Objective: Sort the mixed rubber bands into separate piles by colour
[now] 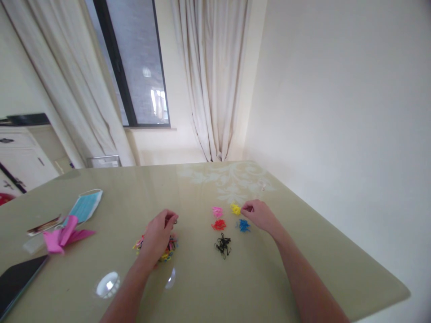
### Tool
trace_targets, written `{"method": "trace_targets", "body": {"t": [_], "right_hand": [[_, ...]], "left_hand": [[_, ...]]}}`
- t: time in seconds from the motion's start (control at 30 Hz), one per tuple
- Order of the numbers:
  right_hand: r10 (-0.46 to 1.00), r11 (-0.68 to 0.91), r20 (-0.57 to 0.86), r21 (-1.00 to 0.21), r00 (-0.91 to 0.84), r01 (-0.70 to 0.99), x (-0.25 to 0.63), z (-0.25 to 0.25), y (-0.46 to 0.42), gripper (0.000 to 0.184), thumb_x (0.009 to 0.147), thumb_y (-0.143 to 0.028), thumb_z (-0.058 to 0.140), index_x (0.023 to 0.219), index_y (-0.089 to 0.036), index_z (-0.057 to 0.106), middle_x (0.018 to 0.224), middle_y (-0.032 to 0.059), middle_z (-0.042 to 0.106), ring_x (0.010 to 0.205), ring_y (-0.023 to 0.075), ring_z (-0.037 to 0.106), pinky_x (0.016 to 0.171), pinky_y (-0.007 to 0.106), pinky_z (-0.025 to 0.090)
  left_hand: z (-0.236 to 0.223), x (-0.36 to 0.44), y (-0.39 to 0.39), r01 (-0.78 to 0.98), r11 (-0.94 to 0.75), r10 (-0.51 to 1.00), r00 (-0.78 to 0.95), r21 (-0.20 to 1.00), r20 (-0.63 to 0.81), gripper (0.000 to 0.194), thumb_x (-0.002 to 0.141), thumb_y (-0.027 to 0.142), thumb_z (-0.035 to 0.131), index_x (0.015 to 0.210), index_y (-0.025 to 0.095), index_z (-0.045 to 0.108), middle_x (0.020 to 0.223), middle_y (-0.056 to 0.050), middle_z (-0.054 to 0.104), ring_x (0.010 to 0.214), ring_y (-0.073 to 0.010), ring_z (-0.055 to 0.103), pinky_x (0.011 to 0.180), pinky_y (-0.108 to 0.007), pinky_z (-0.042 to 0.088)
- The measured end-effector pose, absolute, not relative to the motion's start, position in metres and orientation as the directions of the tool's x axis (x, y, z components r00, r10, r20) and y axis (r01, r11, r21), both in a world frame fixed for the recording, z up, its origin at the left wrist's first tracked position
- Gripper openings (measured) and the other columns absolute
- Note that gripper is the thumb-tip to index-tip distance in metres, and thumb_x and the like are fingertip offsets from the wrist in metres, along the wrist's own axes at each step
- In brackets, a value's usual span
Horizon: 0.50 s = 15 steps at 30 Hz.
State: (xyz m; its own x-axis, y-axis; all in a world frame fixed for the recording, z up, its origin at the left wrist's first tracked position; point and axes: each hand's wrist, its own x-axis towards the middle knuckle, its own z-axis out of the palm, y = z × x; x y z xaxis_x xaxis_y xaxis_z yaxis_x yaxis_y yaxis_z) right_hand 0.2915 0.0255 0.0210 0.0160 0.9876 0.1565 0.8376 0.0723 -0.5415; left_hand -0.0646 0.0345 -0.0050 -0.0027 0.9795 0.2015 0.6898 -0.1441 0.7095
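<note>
Your view is bright and softly lit, with faint shadows. Glare spots the table (198,291) near you, reflections mark the window (138,58), fine detail blurs, and edges look stretched.

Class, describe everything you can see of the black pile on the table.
The black pile is a loose tangle of thin loops, apparently small elastic bands, with strands sticking out. It lies low on the tabletop, nearer the camera than the red pile, with a gap between them. Only the tabletop appears to touch it.
</note>
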Motion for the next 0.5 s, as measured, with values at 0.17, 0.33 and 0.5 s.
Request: {"method": "trace_targets", "body": {"t": [0.17, 0.33, 0.5], "right_hand": [[0.951, 0.259, 0.291, -0.567, -0.104, 0.782, 0.249, 0.020, 0.020, 0.019, 0.091, -0.028, 0.064, 0.082, -0.019, 0.078, 0.073, 0.0036, 0.074, 0.066, 0.0173, 0.061, 0.063, 0.028, 0.040], [0.923, 0.365, 0.329, -0.577, -0.201, 0.731, 0.210, 0.009, 0.008, 0.014, 0.092, -0.021, 0.064, 0.086, -0.020, 0.077, 0.076, 0.0022, 0.072, 0.067, 0.0160, 0.060, 0.066, 0.027, 0.040], [0.913, 0.397, 0.349, -0.632, -0.214, 0.665, 0.186, 0.001, 0.000, 0.010, 0.092, -0.027, 0.071, 0.097, -0.019, 0.076, 0.078, 0.0018, 0.071, 0.071, 0.0166, 0.061, 0.070, 0.028, 0.043]], "left_hand": [[-0.005, -0.065, 0.034, 0.574, -0.136, 0.984, -0.018, 0.808, 0.178, 0.035, 0.090, 0.045, 0.048, 0.104, 0.019, 0.067, 0.088, -0.008, 0.076, 0.079, -0.0231, 0.073, 0.069, -0.034, 0.057], [-0.001, -0.063, 0.031, 0.499, -0.105, 0.991, -0.014, 0.860, 0.130, 0.038, 0.085, 0.048, 0.054, 0.104, 0.018, 0.068, 0.098, -0.012, 0.078, 0.087, -0.0259, 0.076, 0.064, -0.032, 0.058], [0.011, -0.049, 0.025, 0.347, -0.090, 0.996, 0.017, 0.934, 0.090, 0.044, 0.077, 0.057, 0.065, 0.096, 0.018, 0.071, 0.092, -0.011, 0.080, 0.083, -0.0260, 0.076, 0.069, -0.034, 0.059]]}}
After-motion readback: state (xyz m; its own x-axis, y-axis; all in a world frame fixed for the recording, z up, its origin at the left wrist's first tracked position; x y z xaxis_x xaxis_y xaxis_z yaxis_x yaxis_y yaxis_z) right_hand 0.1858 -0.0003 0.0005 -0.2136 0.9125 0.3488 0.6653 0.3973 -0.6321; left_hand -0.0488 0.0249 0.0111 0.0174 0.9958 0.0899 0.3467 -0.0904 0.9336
